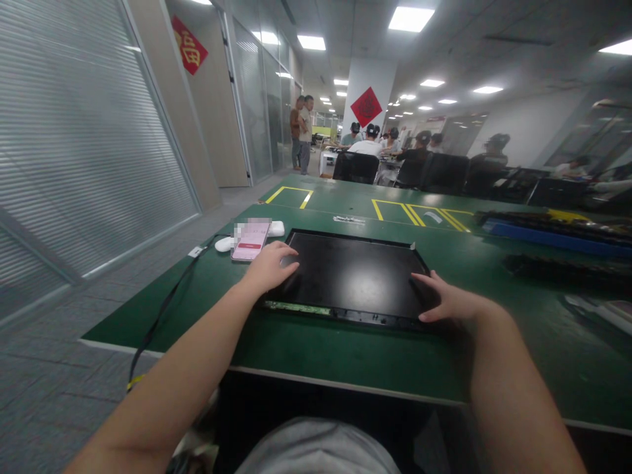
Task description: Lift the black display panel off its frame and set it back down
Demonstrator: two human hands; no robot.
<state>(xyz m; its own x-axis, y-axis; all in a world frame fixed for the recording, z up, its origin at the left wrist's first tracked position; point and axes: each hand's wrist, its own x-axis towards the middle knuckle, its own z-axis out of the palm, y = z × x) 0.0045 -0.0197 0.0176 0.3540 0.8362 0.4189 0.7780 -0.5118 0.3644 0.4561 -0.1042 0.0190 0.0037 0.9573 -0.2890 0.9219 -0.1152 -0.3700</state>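
A flat black screen panel point(340, 270) lies face up on the green table, its glossy surface reflecting a ceiling light. Along its near edge runs a strip of green circuit board point(296, 307) beside a black frame strip. My left hand point(270, 268) grips the panel's left side, thumb and forefinger reaching over onto the surface. At the opposite side, my right hand point(447, 299) holds the right edge, with its thumb near the front corner. Part of the fingers on both hands is hidden. A small light tab point(413, 246) sticks up at the far right corner.
Left of the panel are a phone point(251, 241), a white mouse point(224, 245) and a black cable point(168, 303). Yellow tape point(415, 215) marks the far side of the table point(197, 316). Black parts and a blue tray point(557, 238) lie right. Several people sit or stand beyond.
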